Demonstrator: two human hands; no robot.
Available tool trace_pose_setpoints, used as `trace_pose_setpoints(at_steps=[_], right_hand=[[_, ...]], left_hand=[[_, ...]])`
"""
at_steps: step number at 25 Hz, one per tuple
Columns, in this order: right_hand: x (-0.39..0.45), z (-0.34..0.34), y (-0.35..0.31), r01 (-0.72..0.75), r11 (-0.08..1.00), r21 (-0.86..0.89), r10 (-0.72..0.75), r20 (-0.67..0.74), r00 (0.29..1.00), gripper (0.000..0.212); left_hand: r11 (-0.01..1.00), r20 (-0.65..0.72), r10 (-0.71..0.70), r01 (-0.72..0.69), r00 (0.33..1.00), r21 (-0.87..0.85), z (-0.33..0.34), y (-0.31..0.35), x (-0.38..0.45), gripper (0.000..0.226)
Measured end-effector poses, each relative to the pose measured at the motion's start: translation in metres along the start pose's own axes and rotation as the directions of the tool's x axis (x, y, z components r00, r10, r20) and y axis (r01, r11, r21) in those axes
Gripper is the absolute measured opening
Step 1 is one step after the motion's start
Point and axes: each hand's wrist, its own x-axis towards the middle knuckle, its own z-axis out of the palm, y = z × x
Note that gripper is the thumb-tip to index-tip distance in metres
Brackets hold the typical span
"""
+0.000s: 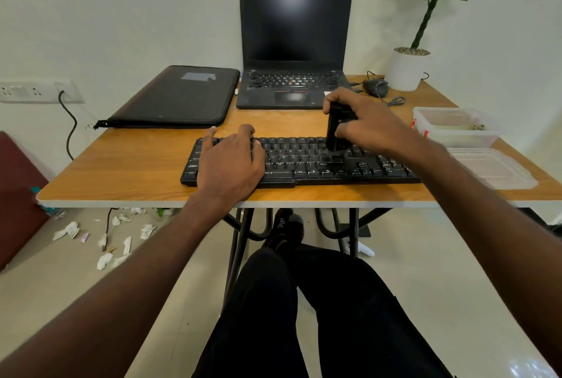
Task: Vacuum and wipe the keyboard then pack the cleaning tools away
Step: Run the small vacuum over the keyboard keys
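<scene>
A black keyboard [307,165] lies along the near edge of the wooden table [137,165]. My left hand [231,161] rests flat on the keyboard's left part, fingers reaching over its far edge. My right hand [362,122] grips a small black handheld vacuum [336,131], which stands upright with its lower end on the keys right of the middle. A clear plastic box [456,127] with something pale inside sits at the table's right side, and its clear lid [492,168] lies just in front of it.
An open black laptop [293,52] stands behind the keyboard, with a black sleeve [179,98] to its left and a mouse [377,87] to its right. A potted plant [409,67] occupies the far right corner. Crumpled papers [106,237] litter the floor at left.
</scene>
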Motion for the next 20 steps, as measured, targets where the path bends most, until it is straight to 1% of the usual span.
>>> trace_pose_setpoints(at_steps=[1, 2, 4, 5, 7, 8, 9, 10, 12, 13, 14, 16, 18, 20], right_hand=[[-0.001, -0.003, 0.001, -0.007, 1.000, -0.027, 0.006, -0.029, 1.000, 0.046], [-0.002, -0.004, 0.002, 0.000, 1.000, -0.016, -0.001, -0.049, 0.999, 0.045], [-0.004, -0.002, 0.005, 0.046, 0.997, 0.059, -0.043, -0.048, 0.998, 0.039], [-0.006, 0.000, 0.006, 0.073, 0.996, 0.053, -0.071, -0.034, 0.997, 0.033], [-0.005, 0.001, 0.009, 0.097, 0.994, -0.058, -0.100, -0.045, 0.994, 0.024], [-0.004, 0.000, 0.010, 0.106, 0.987, -0.119, -0.116, -0.075, 0.990, 0.022], [-0.003, -0.001, 0.010, 0.112, 0.984, -0.142, -0.127, -0.105, 0.986, 0.022], [-0.004, -0.001, 0.010, 0.121, 0.986, -0.115, -0.134, -0.118, 0.984, 0.023], [-0.007, 0.000, 0.008, 0.144, 0.989, -0.019, -0.145, -0.073, 0.987, 0.024], [-0.009, 0.000, 0.008, 0.144, 0.989, -0.022, -0.145, -0.041, 0.989, 0.023], [-0.011, 0.000, 0.008, 0.141, 0.988, -0.060, -0.143, -0.022, 0.989, 0.023], [-0.014, 0.000, 0.008, 0.152, 0.979, -0.138, -0.161, -0.056, 0.985, 0.023], [-0.016, 0.000, 0.008, 0.175, 0.980, -0.095, -0.183, -0.088, 0.979, 0.023], [-0.017, 0.001, 0.006, 0.170, 0.985, -0.031, -0.171, -0.034, 0.985, 0.024]], left_hand=[[1.000, -0.001, 0.001, -0.001, 1.000, 0.003, 0.000, 0.000, 0.000, 0.036], [1.000, -0.001, 0.003, -0.003, 1.000, 0.005, -0.001, 0.000, -0.001, 0.036], [1.000, -0.002, 0.010, -0.010, 1.000, 0.001, -0.001, 0.001, 0.000, 0.034], [1.000, -0.001, 0.011, -0.011, 1.000, -0.002, -0.001, 0.001, 0.000, 0.034], [1.000, -0.009, 0.013, -0.013, 1.000, -0.008, -0.001, 0.001, 0.000, 0.032], [1.000, -0.021, 0.014, -0.014, 1.000, -0.012, -0.001, 0.001, -0.001, 0.032], [1.000, -0.028, 0.016, -0.017, 0.999, -0.014, -0.001, 0.001, -0.001, 0.031], [1.000, -0.029, 0.017, -0.017, 0.999, -0.013, -0.001, 0.001, -0.001, 0.031], [1.000, -0.026, 0.011, -0.011, 1.000, -0.009, -0.001, 0.002, 0.000, 0.032], [1.000, -0.025, 0.008, -0.008, 1.000, -0.008, -0.001, 0.002, 0.000, 0.032], [1.000, -0.028, 0.008, -0.008, 1.000, -0.006, -0.001, 0.002, -0.001, 0.033], [1.000, -0.030, 0.009, -0.010, 1.000, -0.003, -0.001, 0.001, -0.002, 0.033], [1.000, -0.027, 0.011, -0.011, 1.000, -0.005, -0.001, 0.002, -0.001, 0.033], [1.000, -0.024, 0.011, -0.012, 1.000, -0.010, -0.001, 0.002, -0.001, 0.033]])
